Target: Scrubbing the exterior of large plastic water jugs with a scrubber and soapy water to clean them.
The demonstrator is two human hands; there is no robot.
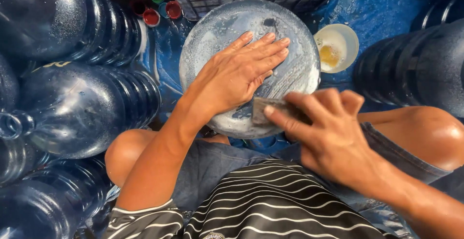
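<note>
At frame centre a big blue water jug [295, 70] stands on end with its soapy round base facing the camera, so its long axis runs straight away and its body is hidden. The left hand [237, 72] lies flat and open on it. The right hand [328, 128] has its grip closed on a grey scrub pad [270, 109] at the base's lower edge, the pad partly covered by fingers.

The person is wearing a black shirt [270, 203] crossed by thin, wavy white stripes, its short sleeve [140, 219] ending at seven o'clock in a striped cuff. Faded blue denim shorts [212, 164] are covering the thighs, leaving both knees bare. The left hand [239, 72] and right hand [324, 128] are showing no gloves, rings or watch.
</note>
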